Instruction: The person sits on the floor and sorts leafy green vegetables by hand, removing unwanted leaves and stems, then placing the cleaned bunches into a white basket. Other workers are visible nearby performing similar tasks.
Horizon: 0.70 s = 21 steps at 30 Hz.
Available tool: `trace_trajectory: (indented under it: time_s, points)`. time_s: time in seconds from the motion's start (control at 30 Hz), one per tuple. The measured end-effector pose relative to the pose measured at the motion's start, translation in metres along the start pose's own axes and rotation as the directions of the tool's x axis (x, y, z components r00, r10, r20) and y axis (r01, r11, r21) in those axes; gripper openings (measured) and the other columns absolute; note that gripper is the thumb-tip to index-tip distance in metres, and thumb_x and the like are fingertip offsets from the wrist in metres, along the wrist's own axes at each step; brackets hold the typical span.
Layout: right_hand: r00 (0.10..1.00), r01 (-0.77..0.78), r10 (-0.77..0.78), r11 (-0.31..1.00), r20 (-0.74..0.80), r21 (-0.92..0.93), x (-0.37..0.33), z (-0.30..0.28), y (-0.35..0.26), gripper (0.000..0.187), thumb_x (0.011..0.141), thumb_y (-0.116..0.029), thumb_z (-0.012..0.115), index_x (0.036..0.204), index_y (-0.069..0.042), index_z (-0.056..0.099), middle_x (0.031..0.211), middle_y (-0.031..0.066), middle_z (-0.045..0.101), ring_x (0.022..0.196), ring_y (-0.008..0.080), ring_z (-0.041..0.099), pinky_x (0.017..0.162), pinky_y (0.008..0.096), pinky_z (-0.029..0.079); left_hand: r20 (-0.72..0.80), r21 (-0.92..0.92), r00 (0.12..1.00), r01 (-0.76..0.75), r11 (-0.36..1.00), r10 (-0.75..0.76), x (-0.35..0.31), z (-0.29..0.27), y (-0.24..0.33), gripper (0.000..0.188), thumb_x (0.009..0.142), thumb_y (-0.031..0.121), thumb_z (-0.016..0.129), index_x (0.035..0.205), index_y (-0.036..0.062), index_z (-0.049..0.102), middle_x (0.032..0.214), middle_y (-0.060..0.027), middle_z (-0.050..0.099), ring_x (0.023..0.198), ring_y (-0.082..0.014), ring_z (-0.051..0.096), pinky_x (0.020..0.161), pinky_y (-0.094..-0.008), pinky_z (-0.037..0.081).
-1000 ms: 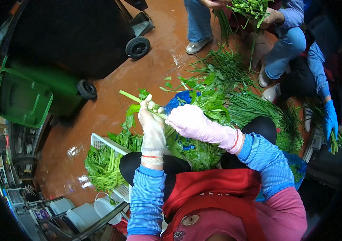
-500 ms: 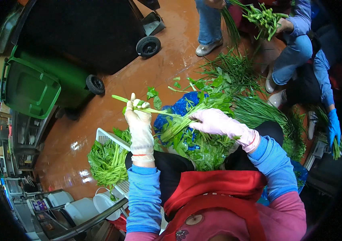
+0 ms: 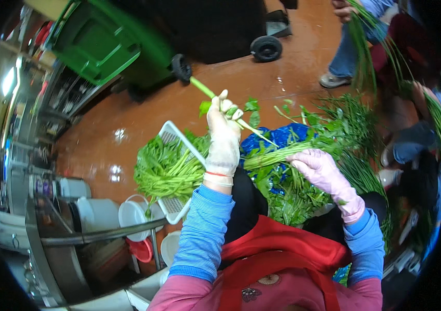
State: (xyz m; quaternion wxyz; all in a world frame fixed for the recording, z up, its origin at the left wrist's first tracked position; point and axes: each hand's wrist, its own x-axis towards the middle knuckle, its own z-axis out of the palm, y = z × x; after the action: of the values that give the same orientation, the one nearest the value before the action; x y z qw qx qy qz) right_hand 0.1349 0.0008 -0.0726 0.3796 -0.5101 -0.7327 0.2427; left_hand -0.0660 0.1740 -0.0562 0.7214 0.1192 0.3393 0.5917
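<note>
My left hand (image 3: 224, 129), in a pale glove, is closed round a leafy green stalk (image 3: 201, 87). The stalk slants from upper left down to the right, and some of its leaves poke out by my fingers. To the right, my right hand (image 3: 317, 168), in a pink glove, is closed on a bunch of green stems (image 3: 277, 155), whose leaves spread out behind the hand. Its fingertips are partly hidden. Under the bunch lie loose green leaves (image 3: 295, 199) and a crumpled blue plastic bag (image 3: 294, 131).
Left of my knees, a white plastic crate (image 3: 175, 208) holds leafy greens (image 3: 163, 171). Long thin green stalks (image 3: 357, 173) are heaped at right, near co-workers holding bunches. A green wheeled bin (image 3: 101, 41) and a black bin (image 3: 210, 26) stand ahead; white buckets (image 3: 133, 215) at left.
My view has turned, shifting the scene. Both hands keep their greens; the left hand's stalk now tilts more steeply. The co-worker at the top has the long stalks raised at a different spot.
</note>
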Motion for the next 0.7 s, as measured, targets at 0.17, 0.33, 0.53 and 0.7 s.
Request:
trace_trajectory:
  time_s: [0.17,0.33,0.53,0.7]
  points:
    - [0.799,-0.155,0.479,0.748,0.363,-0.645,-0.007,0.008,0.027,0.049,0.079,-0.037,0.060,0.114,-0.002,0.054,0.112,0.0183,0.056,0.101,0.0327,0.054,0.086,0.0403,0.040,0.419,0.430,0.841,-0.515,0.741,0.342,-0.028,-0.019,0.086,0.035,0.093,0.021,0.044,0.121,0.0007,0.049,0.073,-0.0035,0.060,0.063,-0.0108,0.054,0.059,-0.0234,0.046]
    - [0.856,-0.206,0.380,0.872,0.350,-0.444,-0.006,0.007,0.028,0.043,0.083,-0.034,0.055,0.113,-0.002,0.056,0.106,0.0197,0.059,0.100,0.0333,0.055,0.088,0.0408,0.041,0.277,0.916,0.921,-0.340,0.215,0.275,-0.049,-0.093,0.168,0.027,0.090,0.015,0.048,0.111,0.0016,0.058,0.090,-0.0042,0.063,0.082,-0.0135,0.058,0.079,-0.0281,0.047]
    - [0.805,-0.137,0.363,0.884,0.469,-0.447,-0.002,0.020,0.027,0.040,0.084,-0.032,0.054,0.109,-0.001,0.057,0.098,0.0196,0.061,0.092,0.0340,0.058,0.082,0.0410,0.045,0.172,0.769,0.975,-0.044,-0.637,0.141,-0.059,-0.237,0.196,0.034,0.079,0.011,0.049,0.111,0.0154,0.060,0.107,-0.0107,0.061,0.103,-0.0271,0.054,0.091,-0.0405,0.038]
    - [0.791,-0.211,0.416,0.874,0.449,-0.438,-0.005,0.016,0.032,0.039,0.084,-0.032,0.054,0.107,-0.002,0.058,0.097,0.0200,0.061,0.091,0.0350,0.058,0.080,0.0428,0.045,0.010,0.723,0.992,0.079,-0.686,0.125,-0.079,-0.269,0.155,0.047,0.073,0.006,0.044,0.118,0.0134,0.055,0.124,-0.0128,0.051,0.121,-0.0285,0.041,0.105,-0.0471,0.024]
